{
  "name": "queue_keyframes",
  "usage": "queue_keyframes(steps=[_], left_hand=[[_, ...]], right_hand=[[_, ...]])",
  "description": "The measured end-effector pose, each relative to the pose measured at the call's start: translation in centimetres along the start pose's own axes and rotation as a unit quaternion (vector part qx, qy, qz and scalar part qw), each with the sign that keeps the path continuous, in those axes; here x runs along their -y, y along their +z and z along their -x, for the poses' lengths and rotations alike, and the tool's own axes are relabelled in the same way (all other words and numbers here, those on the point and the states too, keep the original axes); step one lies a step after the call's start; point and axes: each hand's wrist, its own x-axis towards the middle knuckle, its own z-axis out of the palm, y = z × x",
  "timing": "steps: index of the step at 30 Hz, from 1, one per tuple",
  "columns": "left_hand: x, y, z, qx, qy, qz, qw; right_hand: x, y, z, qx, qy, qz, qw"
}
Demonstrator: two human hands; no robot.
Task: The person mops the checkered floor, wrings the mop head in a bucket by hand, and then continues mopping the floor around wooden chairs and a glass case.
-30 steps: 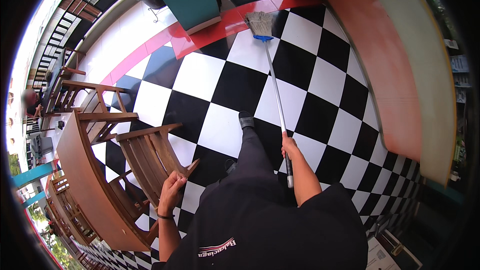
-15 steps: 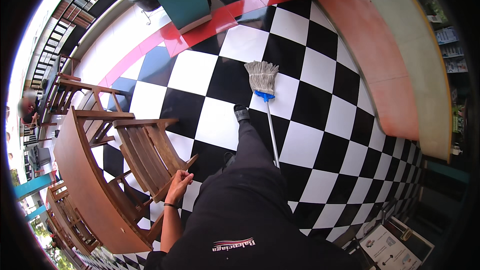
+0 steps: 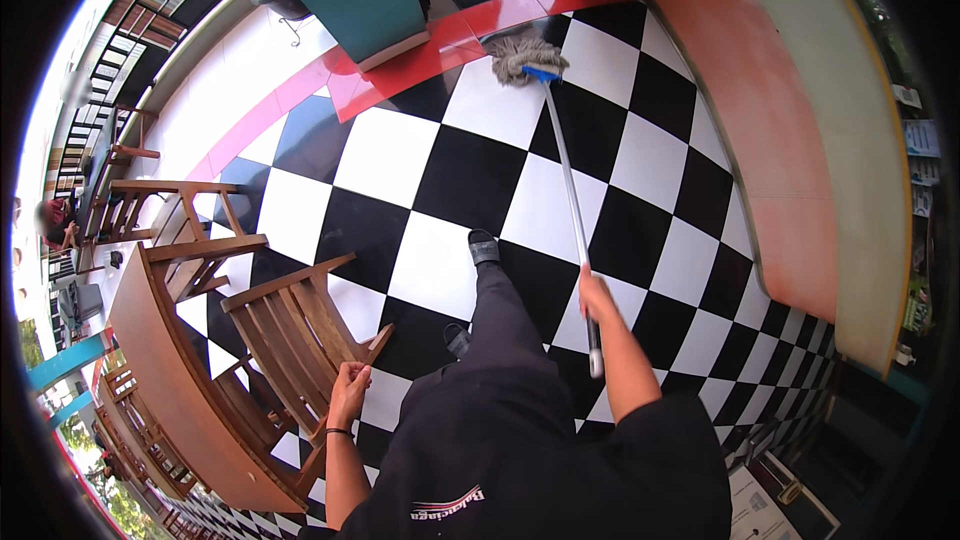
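Floor tiles (image 3: pixel 430 280), black and white checks, now show the grey string mop (image 3: pixel 527 55) pushed far out to the red border strip (half a second ago it lay close by the shoe). Right hand (image 3: pixel 594 298) clasps the handle, arm extended; left hand (image 3: pixel 349 382) grasps the slatted wooden chair (image 3: pixel 300 325).

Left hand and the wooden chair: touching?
Touching. The head view shows the left hand resting on the wooden chair at its back corner, no gap visible.
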Motion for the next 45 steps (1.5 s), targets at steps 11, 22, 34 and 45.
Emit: queue_keyframes(steps=[11, 22, 34, 45], left_hand=[[0.5, -0.2, 6.9, -0.208, 0.035, -0.133, 0.968], [4.9, -10.9, 4.6, -0.530, 0.029, -0.375, 0.760], [11.8, -11.8, -0.9, -0.401, 0.086, -0.207, 0.888], [11.2, -11.0, 0.3, -0.403, 0.057, -0.232, 0.884]], right_hand=[[22.3, 5.0, -8.2, 0.032, 0.006, -0.151, 0.988], [-12.1, 9.9, 9.9, 0.051, -0.037, 0.066, 0.996], [-35.9, 3.6, 33.4, -0.059, 0.041, 0.309, 0.948], [-11.3, 4.3, 13.8, -0.085, -0.088, 0.367, 0.922]])
